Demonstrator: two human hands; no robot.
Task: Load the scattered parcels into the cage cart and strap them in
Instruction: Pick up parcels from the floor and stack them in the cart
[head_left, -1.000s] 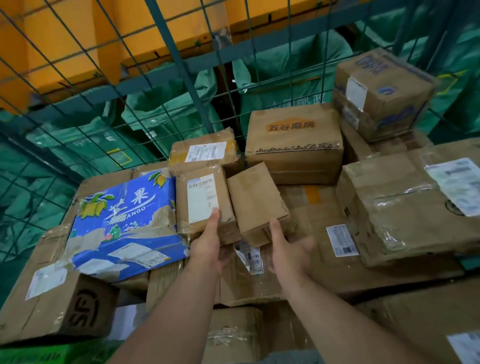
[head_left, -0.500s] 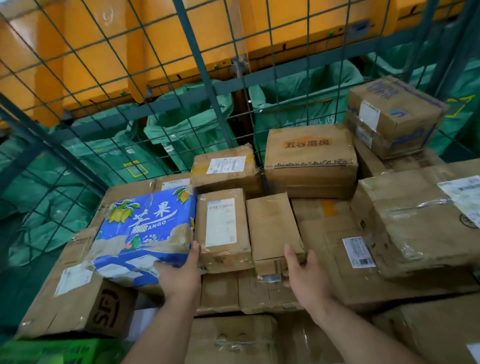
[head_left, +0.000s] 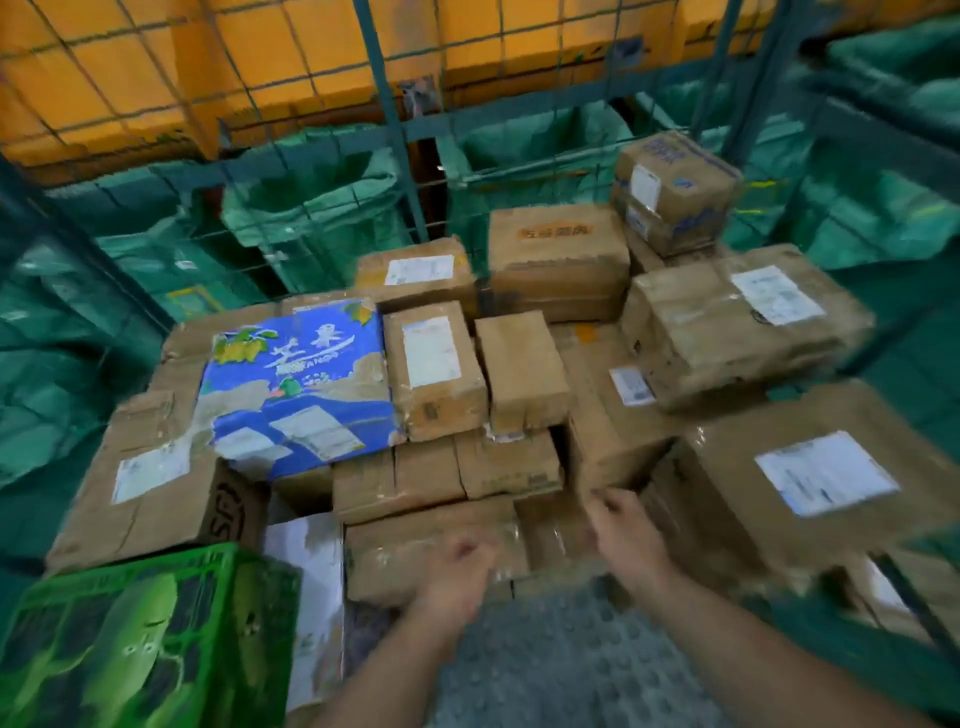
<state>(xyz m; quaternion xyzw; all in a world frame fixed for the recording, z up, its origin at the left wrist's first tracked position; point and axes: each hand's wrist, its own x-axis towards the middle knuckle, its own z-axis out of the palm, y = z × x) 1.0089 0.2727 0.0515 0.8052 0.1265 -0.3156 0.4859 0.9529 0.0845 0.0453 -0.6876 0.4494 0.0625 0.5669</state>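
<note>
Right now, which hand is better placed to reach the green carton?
Left, probably. The left hand hangs empty nearer the green carton; the right hand is by the big labelled parcel opposite and would have to cross over.

Motion blur smears the left hand (head_left: 457, 571) and right hand (head_left: 626, 538); how their fingers lie cannot be told. Print on the parcel labels (head_left: 826, 480) is unreadable. The green box (head_left: 140, 644) is cut off at the lower left.
</note>
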